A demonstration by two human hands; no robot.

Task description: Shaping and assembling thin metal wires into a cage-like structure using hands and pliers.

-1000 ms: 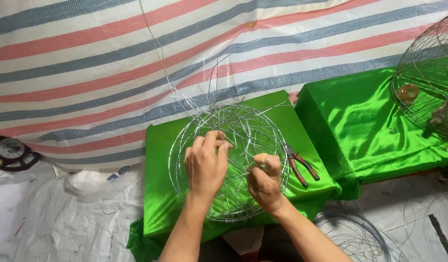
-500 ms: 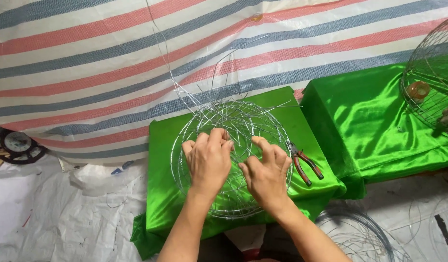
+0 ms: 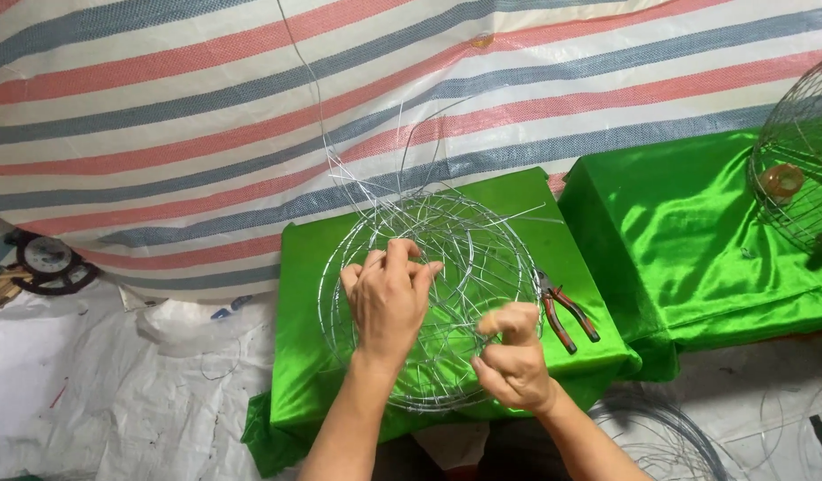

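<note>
A round frame of thin silver wire (image 3: pixel 464 240) lies on a small stand draped in green cloth (image 3: pixel 300 374), with loose wire ends sticking up behind it. My left hand (image 3: pixel 389 298) rests on the frame's middle, fingers curled around its wires. My right hand (image 3: pixel 513 361) is at the frame's near right edge, fingers pinched closed on a wire strand. Red-handled pliers (image 3: pixel 564 309) lie on the cloth just right of the frame.
A second green-draped stand (image 3: pixel 696 240) is to the right, carrying a domed wire cage (image 3: pixel 798 169). A striped tarp hangs behind. A round clock-like object (image 3: pixel 46 263) lies at far left on white sheeting. Coiled wire (image 3: pixel 660 436) lies on the floor at the lower right.
My right hand has drawn back toward the near right rim and closed into a pinch on a wire. My left hand has stayed on the middle of the frame.
</note>
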